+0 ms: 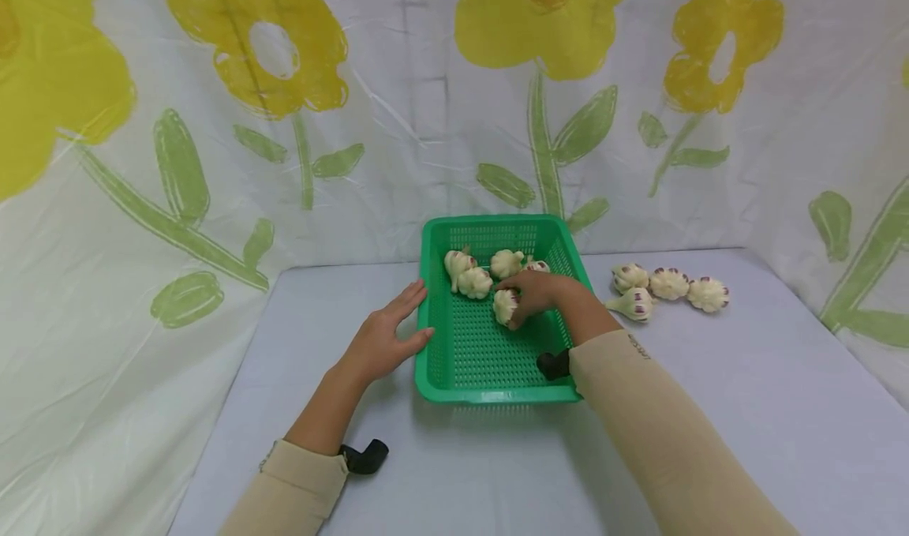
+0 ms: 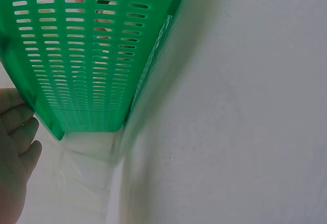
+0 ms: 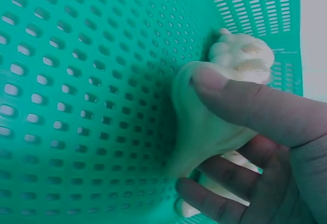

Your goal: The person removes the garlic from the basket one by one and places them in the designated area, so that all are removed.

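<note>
On the pale table (image 1: 781,394) we see the green basket (image 1: 497,395). At its nine o'clock rim, the left hand (image 1: 387,337) rests with straight fingers. The right hand (image 1: 537,292), inside the basket, grips a garlic bulb (image 1: 505,307): we find it between thumb and fingers, at eight o'clock from the hand, near the basket's middle.
</note>
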Available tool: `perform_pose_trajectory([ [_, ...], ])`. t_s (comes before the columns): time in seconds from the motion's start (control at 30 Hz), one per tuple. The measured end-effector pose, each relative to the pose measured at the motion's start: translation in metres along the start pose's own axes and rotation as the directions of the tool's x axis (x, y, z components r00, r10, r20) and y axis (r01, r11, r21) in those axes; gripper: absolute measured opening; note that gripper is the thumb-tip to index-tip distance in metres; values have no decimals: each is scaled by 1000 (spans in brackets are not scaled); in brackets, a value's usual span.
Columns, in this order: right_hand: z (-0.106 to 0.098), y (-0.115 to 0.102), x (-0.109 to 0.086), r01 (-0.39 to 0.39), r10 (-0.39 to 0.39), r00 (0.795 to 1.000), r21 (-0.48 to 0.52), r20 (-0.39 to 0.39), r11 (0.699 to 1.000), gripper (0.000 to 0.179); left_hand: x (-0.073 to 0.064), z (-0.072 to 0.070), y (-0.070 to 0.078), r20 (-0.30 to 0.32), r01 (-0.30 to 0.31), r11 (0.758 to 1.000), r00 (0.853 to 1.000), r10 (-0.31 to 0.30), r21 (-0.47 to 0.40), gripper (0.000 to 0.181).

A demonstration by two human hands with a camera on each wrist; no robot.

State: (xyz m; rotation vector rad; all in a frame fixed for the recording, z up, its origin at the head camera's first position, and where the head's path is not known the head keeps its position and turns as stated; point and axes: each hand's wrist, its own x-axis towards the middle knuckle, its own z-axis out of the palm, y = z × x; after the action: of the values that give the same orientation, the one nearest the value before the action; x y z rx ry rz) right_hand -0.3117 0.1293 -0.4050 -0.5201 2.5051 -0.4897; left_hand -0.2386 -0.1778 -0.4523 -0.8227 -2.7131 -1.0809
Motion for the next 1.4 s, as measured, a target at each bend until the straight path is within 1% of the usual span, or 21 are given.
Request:
perform_pose_trajectory([
  [0.17, -1, -1, 0, 11, -10, 999, 18, -39, 1000, 77, 0, 0, -1, 1, 5, 1000, 1000, -5, -3, 68],
  [0.3, -1, -1, 0, 46, -44, 997, 29, -60, 999, 73, 0, 0, 0, 2, 0, 1000, 1000, 0, -8, 68],
  [0.47, 0, 1, 3, 122, -115, 991, 111, -65, 986, 76, 0, 1, -1, 4, 1, 1000, 1000, -1, -9, 68],
  [0.57, 0, 3, 4, 142, -132, 989, 154, -69, 978, 77, 0, 1, -1, 5, 1, 1000, 1000, -1, -9, 68],
  [0.83, -1, 1, 3, 134, -119, 990, 213, -80, 968, 80, 0, 0, 0, -1, 2, 1000, 1000, -2, -15, 68],
  [1.0, -2, 1, 4, 160, -134, 982, 208, -134, 965, 78, -1, -1, 1, -4, -2, 1000, 1000, 2, -17, 68],
  [1.1, -3, 1, 4, 174, -138, 977, 234, -161, 957, 76, -1, -1, 1, -7, -4, 1000, 1000, 4, -15, 68],
  [1.17, -3, 0, 3, 185, -141, 975, 274, -173, 944, 75, 0, 0, 0, -9, -5, 1000, 1000, 5, -15, 68],
  [1.3, -3, 0, 3, 194, -132, 970, 327, -203, 925, 76, 0, 0, 0, -12, -7, 1000, 1000, 7, -17, 67],
  [1.4, -3, -1, 2, 185, -111, 970, 353, -217, 917, 77, -1, 1, 0, -11, -7, 1000, 1000, 7, -15, 68],
])
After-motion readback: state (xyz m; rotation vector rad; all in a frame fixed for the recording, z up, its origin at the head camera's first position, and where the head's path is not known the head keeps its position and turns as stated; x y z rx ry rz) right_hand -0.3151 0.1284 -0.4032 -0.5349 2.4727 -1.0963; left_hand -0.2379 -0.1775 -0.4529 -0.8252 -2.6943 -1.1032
